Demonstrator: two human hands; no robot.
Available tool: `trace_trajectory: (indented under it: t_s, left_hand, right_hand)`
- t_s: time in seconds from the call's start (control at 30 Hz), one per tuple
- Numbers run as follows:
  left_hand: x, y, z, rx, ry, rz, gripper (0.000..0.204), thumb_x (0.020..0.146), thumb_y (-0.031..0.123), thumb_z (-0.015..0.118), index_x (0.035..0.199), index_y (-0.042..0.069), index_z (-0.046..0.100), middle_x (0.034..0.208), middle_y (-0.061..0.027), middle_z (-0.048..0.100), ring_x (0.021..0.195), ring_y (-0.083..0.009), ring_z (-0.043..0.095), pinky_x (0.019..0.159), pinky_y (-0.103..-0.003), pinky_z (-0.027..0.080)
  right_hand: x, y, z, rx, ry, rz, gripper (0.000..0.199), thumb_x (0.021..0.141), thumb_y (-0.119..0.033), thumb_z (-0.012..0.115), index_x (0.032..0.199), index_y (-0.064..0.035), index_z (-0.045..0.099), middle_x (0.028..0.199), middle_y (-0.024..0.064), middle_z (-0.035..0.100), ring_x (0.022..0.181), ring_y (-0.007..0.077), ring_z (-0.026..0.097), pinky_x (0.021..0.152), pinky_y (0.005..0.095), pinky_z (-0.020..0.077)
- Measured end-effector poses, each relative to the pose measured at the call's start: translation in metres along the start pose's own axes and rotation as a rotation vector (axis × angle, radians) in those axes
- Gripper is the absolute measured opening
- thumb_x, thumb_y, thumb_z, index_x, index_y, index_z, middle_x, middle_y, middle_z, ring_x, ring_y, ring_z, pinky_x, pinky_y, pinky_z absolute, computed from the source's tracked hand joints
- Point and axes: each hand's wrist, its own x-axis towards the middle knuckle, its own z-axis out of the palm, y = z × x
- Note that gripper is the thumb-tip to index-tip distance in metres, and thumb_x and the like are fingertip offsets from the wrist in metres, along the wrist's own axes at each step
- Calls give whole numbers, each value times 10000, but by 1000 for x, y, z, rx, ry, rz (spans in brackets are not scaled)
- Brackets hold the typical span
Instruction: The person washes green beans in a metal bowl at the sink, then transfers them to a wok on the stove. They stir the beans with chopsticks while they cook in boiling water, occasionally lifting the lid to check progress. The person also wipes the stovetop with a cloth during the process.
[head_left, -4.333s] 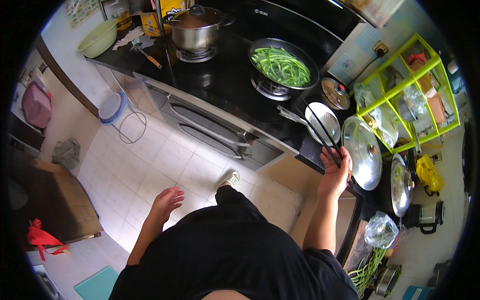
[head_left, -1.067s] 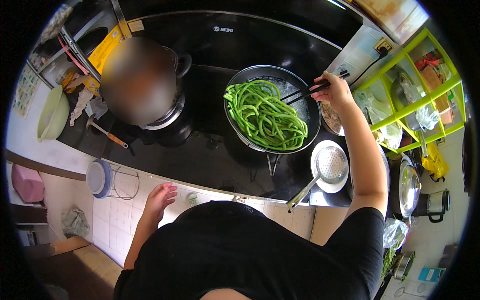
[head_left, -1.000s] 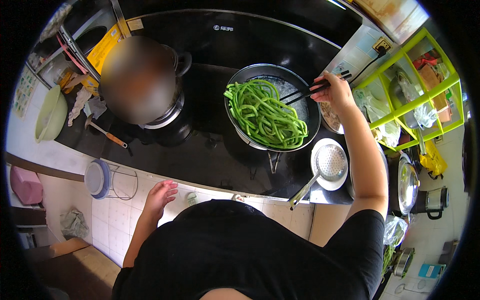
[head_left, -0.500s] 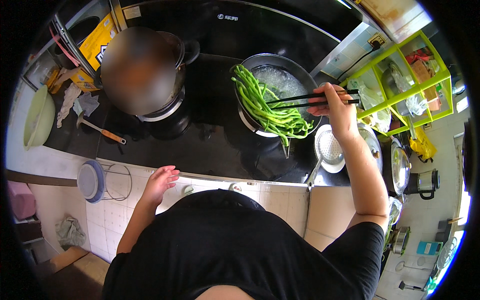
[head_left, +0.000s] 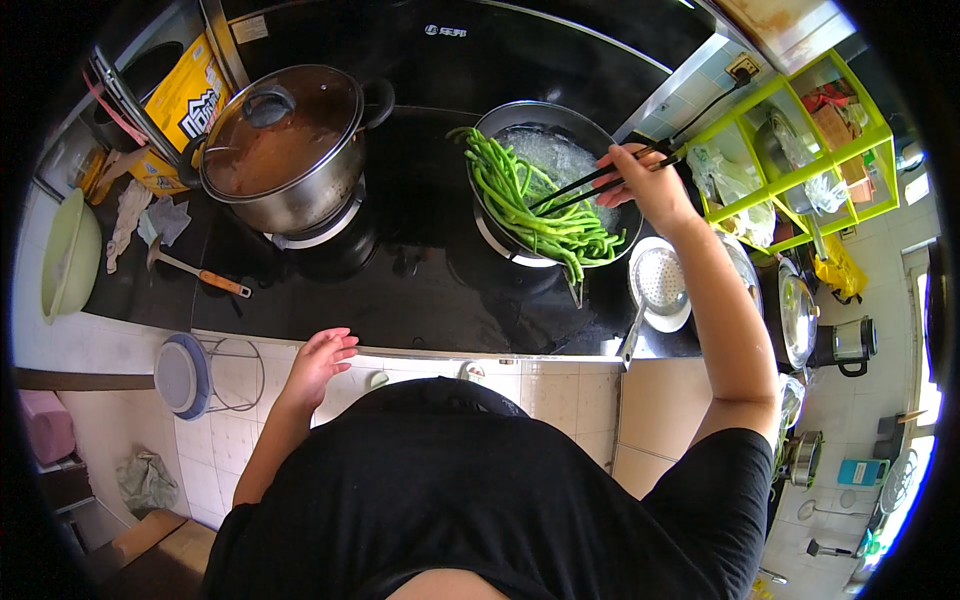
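The right hand (head_left: 650,188) is gripping black chopsticks (head_left: 582,186), whose tips are reaching among green beans (head_left: 525,205) lying in a dark pan (head_left: 560,113) of water. The left hand (head_left: 318,366) is hanging empty, fingers loosely bent, near the tabletop (head_left: 400,315).

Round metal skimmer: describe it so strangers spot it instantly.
Along the black countertop, find the round dark pan of long green beans. To its lower right is a round white bowl, with the silver metal skimmer lying over it; unlike the bowl, it has small holes and a long handle.
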Motion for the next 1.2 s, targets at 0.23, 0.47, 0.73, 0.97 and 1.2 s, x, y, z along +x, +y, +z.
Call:
trace_trajectory:
  t_s: [0.23,0.47,0.73,0.97,1.2]
  left_hand:
    - [1,-4,8,6,30,-5,276,889,206,463,1119,60,510,1082,-87,569,965,-175,541,792,-308,422]
    - [-4,-8,17,-16,90,11,270,889,208,466,1114,68,513,1081,-82,573,954,-167,547,785,-307,424]
    - [-13,-15,26,-41,143,-10,251,899,208,457,1099,69,516,1066,-74,581,925,-162,556,778,-297,427]
    - [-22,-9,41,-20,121,-37,252,907,207,441,1105,67,511,1070,-75,577,950,-162,549,797,-292,419]
    - [-16,-2,61,14,78,-9,254,909,219,444,1108,78,512,1074,-75,577,958,-164,548,805,-302,418]
  right_hand:
    - [-14,46,22,-316,-117,-373,120,871,-52,515,882,41,590,843,78,627,796,127,621,666,220,511]
    - [-25,37,26,-791,-255,-838,78,750,-83,608,816,-52,580,750,113,592,665,288,585,582,362,475]
    - [-19,53,20,-978,-277,-881,53,793,-101,556,811,-52,561,731,103,557,654,302,564,567,371,457]
    - [0,68,-26,-240,-81,-365,142,854,-98,561,948,-1,607,894,87,641,784,142,612,684,255,487]
    - [10,28,-45,42,61,-432,231,921,-152,446,1016,33,544,957,123,591,850,198,611,719,301,531]
